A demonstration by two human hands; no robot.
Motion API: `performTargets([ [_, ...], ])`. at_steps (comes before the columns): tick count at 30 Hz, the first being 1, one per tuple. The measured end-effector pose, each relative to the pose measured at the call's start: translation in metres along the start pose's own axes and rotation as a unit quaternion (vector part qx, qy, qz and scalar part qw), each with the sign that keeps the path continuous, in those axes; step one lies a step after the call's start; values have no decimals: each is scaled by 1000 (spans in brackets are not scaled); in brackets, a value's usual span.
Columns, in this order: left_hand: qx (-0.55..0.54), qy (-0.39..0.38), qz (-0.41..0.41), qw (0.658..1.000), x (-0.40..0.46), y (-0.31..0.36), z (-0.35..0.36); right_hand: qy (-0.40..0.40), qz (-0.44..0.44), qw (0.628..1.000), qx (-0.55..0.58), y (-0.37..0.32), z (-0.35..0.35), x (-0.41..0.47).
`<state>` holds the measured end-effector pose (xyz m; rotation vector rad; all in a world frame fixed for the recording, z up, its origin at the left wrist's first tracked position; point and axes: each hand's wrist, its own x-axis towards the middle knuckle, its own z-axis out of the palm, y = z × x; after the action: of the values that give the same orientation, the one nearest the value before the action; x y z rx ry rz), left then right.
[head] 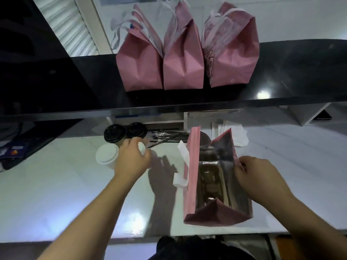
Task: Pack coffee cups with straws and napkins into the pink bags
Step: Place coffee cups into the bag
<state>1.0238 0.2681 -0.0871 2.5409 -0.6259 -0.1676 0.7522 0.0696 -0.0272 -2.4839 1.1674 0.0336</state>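
The left hand (132, 158) gripped a white-lidded cup (141, 147) on the white counter (56, 194) while the right hand (257, 177) pinched the open pink bag's (191, 166) rim, both hands well apart.

No legible text, brand name or number is found anywhere in the frame. The rightmost pink bag (231, 53) on the black shelf (300, 72), upper centre, carries a faint outlined print on its front face; its characters cannot be made out. A dark blue item (13, 150) at the left edge of the frame bears small white and orange markings, too blurred to read. The cup lids show no discernible lettering.
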Motion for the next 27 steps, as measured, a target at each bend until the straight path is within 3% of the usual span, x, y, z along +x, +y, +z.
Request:
performTargets([
  [6, 168, -54, -20, 984, 33, -37, 21, 32, -28, 999, -17, 0, -2, 7],
  [10, 207, -63, -19, 976, 39, -42, 27, 17, -29, 999, -6, 4, -2, 9],
  [14, 181, -68, -52, 980, 33, -31, 18, 13, -28, 1000, -3, 9, -4, 14],
  [19, 0, -41, -52, 998, -6, 15, -26, -28, -16, 999, 39, 15, -10, 15],
  [23, -75, 37, 62, 995, -39, 74, -84, -52, -12, 997, 52, 19, -13, 16],
  [25, -88, 20, 134, 987, -58, 110, -107, -64, -16, 997, 50, 20, -15, 17],
  [27, -80, -47, 197, 976, -73, 143, -116, -73, -19, 996, 49, 21, -17, 18],
])
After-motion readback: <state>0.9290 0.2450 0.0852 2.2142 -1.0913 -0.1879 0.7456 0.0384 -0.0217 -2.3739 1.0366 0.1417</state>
